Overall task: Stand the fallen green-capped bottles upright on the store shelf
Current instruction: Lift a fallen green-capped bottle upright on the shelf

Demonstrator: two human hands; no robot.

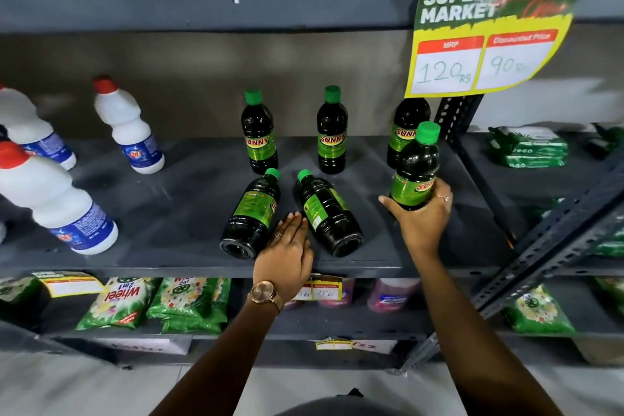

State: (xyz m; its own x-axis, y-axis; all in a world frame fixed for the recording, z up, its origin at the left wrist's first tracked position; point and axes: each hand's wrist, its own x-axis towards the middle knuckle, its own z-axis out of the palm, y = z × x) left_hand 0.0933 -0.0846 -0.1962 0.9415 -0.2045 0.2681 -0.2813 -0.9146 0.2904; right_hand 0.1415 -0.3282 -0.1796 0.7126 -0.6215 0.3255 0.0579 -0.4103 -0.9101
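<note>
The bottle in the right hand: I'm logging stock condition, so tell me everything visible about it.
The bottle is dark, glossy plastic with a green screw cap and a green label reading "SUN", the rest hidden. It is near upright, leaning slightly, at the right of the grey shelf. The right hand grips its lower body, fingers over the label. Its base is hidden.

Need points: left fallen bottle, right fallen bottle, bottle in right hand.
left fallen bottle (251, 213), head view, on its green label
right fallen bottle (326, 213), head view, on its dark body
held bottle (417, 165), head view, on its dark upper body
</note>
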